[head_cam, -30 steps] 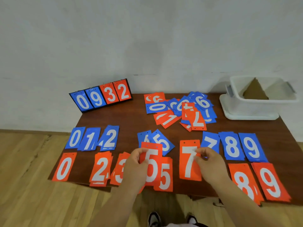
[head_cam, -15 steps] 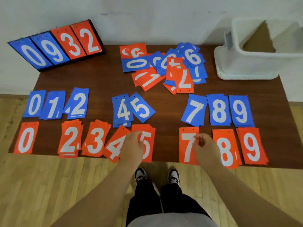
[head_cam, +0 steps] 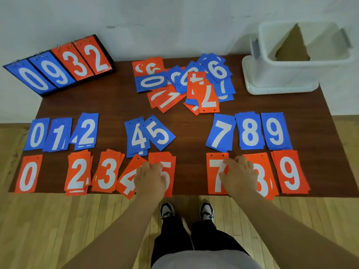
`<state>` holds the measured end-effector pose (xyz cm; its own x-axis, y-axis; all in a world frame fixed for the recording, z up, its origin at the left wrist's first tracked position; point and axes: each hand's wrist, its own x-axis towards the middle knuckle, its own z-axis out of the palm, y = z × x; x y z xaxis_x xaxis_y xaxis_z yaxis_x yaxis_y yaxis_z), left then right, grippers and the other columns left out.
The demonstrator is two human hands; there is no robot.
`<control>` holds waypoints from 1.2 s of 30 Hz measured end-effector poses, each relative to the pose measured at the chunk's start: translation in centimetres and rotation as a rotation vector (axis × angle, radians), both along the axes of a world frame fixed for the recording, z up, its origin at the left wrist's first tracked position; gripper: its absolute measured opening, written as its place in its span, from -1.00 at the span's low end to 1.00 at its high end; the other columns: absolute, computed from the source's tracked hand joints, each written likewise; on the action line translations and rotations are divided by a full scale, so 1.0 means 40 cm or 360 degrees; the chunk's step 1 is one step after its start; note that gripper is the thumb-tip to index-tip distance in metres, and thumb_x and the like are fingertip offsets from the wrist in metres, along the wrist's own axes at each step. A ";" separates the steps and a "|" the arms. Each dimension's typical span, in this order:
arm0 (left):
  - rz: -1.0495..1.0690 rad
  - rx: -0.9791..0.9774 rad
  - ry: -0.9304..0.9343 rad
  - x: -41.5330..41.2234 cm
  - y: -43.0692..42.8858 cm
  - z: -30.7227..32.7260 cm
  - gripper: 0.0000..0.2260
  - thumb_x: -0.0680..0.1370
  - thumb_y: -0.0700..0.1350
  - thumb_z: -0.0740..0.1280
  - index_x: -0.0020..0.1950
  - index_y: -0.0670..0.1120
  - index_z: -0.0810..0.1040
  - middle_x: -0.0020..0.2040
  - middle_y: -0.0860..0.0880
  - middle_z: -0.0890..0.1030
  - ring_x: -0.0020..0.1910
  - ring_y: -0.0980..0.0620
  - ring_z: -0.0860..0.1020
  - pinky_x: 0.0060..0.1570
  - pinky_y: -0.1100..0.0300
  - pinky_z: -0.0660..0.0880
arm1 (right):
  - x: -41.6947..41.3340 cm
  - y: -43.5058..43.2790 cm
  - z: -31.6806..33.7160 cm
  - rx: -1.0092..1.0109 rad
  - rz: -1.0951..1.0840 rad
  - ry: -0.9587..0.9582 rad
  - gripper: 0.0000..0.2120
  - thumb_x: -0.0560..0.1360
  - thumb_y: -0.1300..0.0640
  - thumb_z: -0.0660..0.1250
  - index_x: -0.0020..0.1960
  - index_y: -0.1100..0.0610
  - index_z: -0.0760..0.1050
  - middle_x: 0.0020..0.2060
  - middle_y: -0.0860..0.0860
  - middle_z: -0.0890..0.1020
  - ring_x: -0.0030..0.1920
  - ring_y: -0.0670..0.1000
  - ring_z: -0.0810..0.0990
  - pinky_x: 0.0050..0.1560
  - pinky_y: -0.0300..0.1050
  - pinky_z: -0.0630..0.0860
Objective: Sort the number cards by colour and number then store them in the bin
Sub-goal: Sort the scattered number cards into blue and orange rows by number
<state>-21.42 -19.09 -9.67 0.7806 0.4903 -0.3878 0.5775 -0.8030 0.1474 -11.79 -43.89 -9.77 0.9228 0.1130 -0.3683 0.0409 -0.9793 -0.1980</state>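
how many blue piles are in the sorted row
8: blue 0, blue 1, blue 2 on the left; blue 4, blue 5 mid-table; blue 7, blue 8, blue 9 on the right. None looks hidden.

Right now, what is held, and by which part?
Nothing lifted: left hand lies on the orange 5 at its left edge, right hand on the orange 7 at its right edge; grip cannot be told.

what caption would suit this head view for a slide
Left hand on the red 5 pile, right hand on the red 7 card, unsorted heap behind.
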 end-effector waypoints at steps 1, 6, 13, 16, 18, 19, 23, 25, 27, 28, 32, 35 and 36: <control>0.0010 -0.0035 0.0037 0.007 -0.002 0.010 -0.61 0.62 0.07 0.32 0.44 0.08 0.44 0.33 -0.05 0.43 0.35 -0.10 0.38 0.26 0.02 0.46 | 0.005 -0.001 0.010 0.0030 -0.0001 0.0020 -0.54 0.53 -0.16 0.38 0.39 -0.08 0.45 0.27 -0.01 0.46 0.30 0.07 0.42 0.26 0.05 0.48; -0.0001 -0.0100 -0.0036 0.049 0.007 0.085 -0.49 0.56 0.18 0.35 0.47 0.07 0.39 0.37 -0.08 0.44 0.38 -0.14 0.38 0.32 -0.05 0.45 | 0.052 0.008 0.086 0.0286 0.0005 0.0034 -0.47 0.52 -0.15 0.40 0.44 -0.06 0.42 0.41 0.01 0.41 0.41 0.10 0.37 0.31 0.06 0.46; 0.0070 -0.0068 -0.0275 0.132 0.069 0.199 -0.45 0.55 0.18 0.39 0.50 0.08 0.37 0.43 -0.07 0.40 0.41 -0.13 0.38 0.33 -0.07 0.46 | 0.172 0.068 0.187 0.0484 0.0056 -0.0030 -0.49 0.50 -0.08 0.45 0.41 -0.05 0.46 0.46 0.03 0.39 0.43 0.13 0.37 0.32 0.12 0.50; 0.0085 -0.0028 -0.0292 0.180 0.120 0.225 -0.45 0.56 0.19 0.39 0.51 0.10 0.36 0.45 -0.05 0.38 0.42 -0.10 0.37 0.31 -0.05 0.46 | 0.224 0.116 0.210 0.0533 0.0039 -0.0039 -0.52 0.50 -0.08 0.46 0.38 -0.07 0.48 0.46 0.01 0.37 0.45 0.10 0.36 0.33 0.08 0.48; 0.0068 -0.0046 -0.0311 0.216 0.158 0.230 -0.45 0.56 0.18 0.39 0.52 0.10 0.35 0.44 -0.04 0.37 0.42 -0.09 0.37 0.31 -0.04 0.45 | 0.256 0.150 0.216 0.0546 0.0023 -0.0037 -0.52 0.50 -0.08 0.46 0.38 -0.05 0.48 0.46 0.01 0.37 0.45 0.10 0.35 0.34 0.06 0.45; 0.0046 -0.0060 -0.0322 0.235 0.177 0.228 -0.44 0.56 0.18 0.39 0.52 0.10 0.35 0.43 -0.04 0.37 0.41 -0.08 0.36 0.31 -0.03 0.44 | 0.273 0.167 0.215 0.0543 0.0015 -0.0030 -0.51 0.50 -0.09 0.46 0.39 -0.04 0.47 0.46 0.02 0.36 0.46 0.10 0.35 0.34 0.06 0.45; -0.0041 -0.0175 -0.0293 0.336 0.244 0.198 -0.45 0.56 0.17 0.38 0.51 0.11 0.33 0.42 -0.02 0.37 0.40 -0.06 0.37 0.32 -0.02 0.45 | 0.345 0.226 0.192 0.0513 -0.0088 0.0036 -0.46 0.48 -0.12 0.47 0.40 0.00 0.47 0.43 0.04 0.38 0.41 0.11 0.40 0.31 0.10 0.50; -0.0073 -0.0223 -0.0262 0.398 0.277 0.174 -0.44 0.56 0.19 0.39 0.51 0.10 0.33 0.40 -0.01 0.38 0.38 -0.06 0.39 0.30 -0.03 0.47 | 0.389 0.256 0.167 0.0461 -0.0146 0.0088 -0.46 0.46 -0.15 0.46 0.38 -0.02 0.48 0.40 0.06 0.41 0.36 0.13 0.45 0.28 0.13 0.53; -0.0113 -0.0248 -0.0225 0.460 0.308 0.147 -0.42 0.55 0.21 0.39 0.51 0.09 0.33 0.38 -0.01 0.40 0.37 -0.07 0.41 0.28 -0.04 0.48 | 0.433 0.283 0.140 0.0422 -0.0275 0.0142 -0.45 0.43 -0.24 0.44 0.35 -0.04 0.50 0.35 0.08 0.42 0.27 0.15 0.51 0.18 0.13 0.58; -0.0139 -0.0247 -0.0202 0.490 0.323 0.131 -0.41 0.55 0.22 0.38 0.51 0.10 0.32 0.38 -0.02 0.40 0.37 -0.08 0.40 0.28 -0.04 0.48 | 0.455 0.295 0.123 0.0409 -0.0356 0.0161 -0.43 0.42 -0.29 0.42 0.32 -0.04 0.51 0.32 0.08 0.42 0.21 0.15 0.54 0.12 0.10 0.60; -0.0251 -0.0261 -0.0124 0.605 0.358 0.064 -0.42 0.56 0.24 0.36 0.52 0.10 0.30 0.44 -0.02 0.36 0.42 -0.09 0.36 0.33 -0.07 0.45 | 0.522 0.338 0.051 0.0133 -0.0520 0.0234 -0.37 0.41 -0.35 0.38 0.34 -0.01 0.46 0.29 0.12 0.38 0.22 0.21 0.49 0.15 0.17 0.58; -0.0357 -0.0266 -0.0108 0.672 0.353 0.017 -0.39 0.54 0.24 0.38 0.52 0.09 0.28 0.47 -0.02 0.34 0.45 -0.10 0.33 0.35 -0.06 0.43 | 0.549 0.358 0.008 -0.0030 -0.0596 0.0232 -0.39 0.42 -0.32 0.42 0.34 -0.01 0.43 0.26 0.12 0.37 0.23 0.23 0.47 0.20 0.21 0.54; -0.0375 -0.0260 -0.0092 0.688 0.346 0.005 -0.35 0.53 0.23 0.41 0.54 0.09 0.27 0.48 -0.03 0.33 0.46 -0.11 0.32 0.36 -0.06 0.43 | 0.557 0.360 -0.003 -0.0031 -0.0636 0.0234 -0.39 0.42 -0.30 0.44 0.33 0.00 0.43 0.24 0.13 0.36 0.21 0.24 0.47 0.20 0.20 0.53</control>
